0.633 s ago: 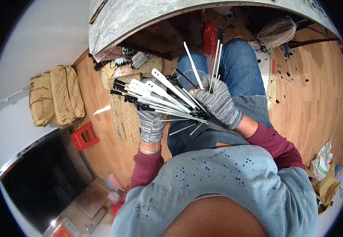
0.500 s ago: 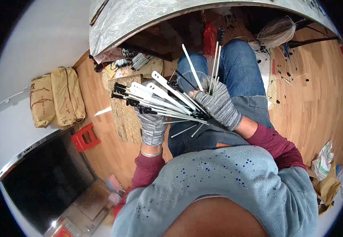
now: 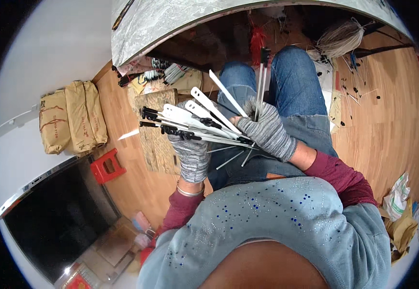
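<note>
My left hand (image 3: 191, 156), in a grey fingerless glove, is closed around a fanned bundle of flat white plastic strips (image 3: 178, 114) and thin pale rods with black clip ends (image 3: 147, 114). The bundle lies above my lap, its strips and rods spreading to the left. My right hand (image 3: 269, 132), gloved alike, pinches a flat white strip (image 3: 226, 91) and a few thin white rods (image 3: 261, 79) that stand up, tipped with black pieces (image 3: 265, 55). Its fingers hide the lower ends of these. Several loose rod ends (image 3: 229, 160) stick out below the bundle, over the jeans.
A grey marbled table (image 3: 156, 29) curves across the front. On the left are a wooden board (image 3: 157, 149), a red stool (image 3: 107, 166) and brown sacks (image 3: 85, 115). Pale strands (image 3: 342, 39) hang under the table; thin rods (image 3: 348, 103) litter the floor at right.
My right hand has drawn its rods and strip slightly lower; the strip's tip has shifted left. The bundle in my left hand has turned a little, and the whole view has shifted slightly.
</note>
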Demonstrator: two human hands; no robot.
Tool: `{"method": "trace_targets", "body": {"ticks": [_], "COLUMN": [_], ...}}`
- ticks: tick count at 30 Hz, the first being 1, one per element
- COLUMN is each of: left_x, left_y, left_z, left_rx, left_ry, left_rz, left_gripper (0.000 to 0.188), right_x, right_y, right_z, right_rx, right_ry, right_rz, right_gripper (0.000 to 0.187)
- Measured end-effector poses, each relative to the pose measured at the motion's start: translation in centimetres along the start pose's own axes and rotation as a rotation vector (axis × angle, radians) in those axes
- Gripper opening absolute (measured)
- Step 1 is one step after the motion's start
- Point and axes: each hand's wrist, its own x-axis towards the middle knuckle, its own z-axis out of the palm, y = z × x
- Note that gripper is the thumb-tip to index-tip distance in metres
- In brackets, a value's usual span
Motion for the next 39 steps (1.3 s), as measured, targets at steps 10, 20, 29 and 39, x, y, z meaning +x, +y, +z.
{"method": "trace_targets", "body": {"ticks": [10, 20, 29, 39], "left_x": [3.2, 4.1, 3.6, 5.2], "left_y": [-1.1, -0.1, 0.2, 1.6], "left_z": [0.3, 0.3, 0.8, 1.4], "left_rx": [-0.157, -0.972, -0.804, -1.004], "left_ry": [-0.210, -0.317, -0.193, -0.325], "left_rz": [0.014, -0.270, -0.256, -0.191], "left_gripper": [0.030, 0.024, 0.023, 0.022], "right_x": [0.7, 0.6, -0.3, 0.8], "right_y": [0.7, -1.1, -1.6, -0.3], "right_z": [-1.2, -1.0, -1.5, -2.5], "right_rx": [0.416, 0.047, 0.116, -0.173], "right_ry": [-0.315, -0.201, -0.235, -0.286], "right_rz": [0.063, 0.055, 0.182, -0.322], "right_gripper": [0.031, 0.025, 0.024, 0.023]}}
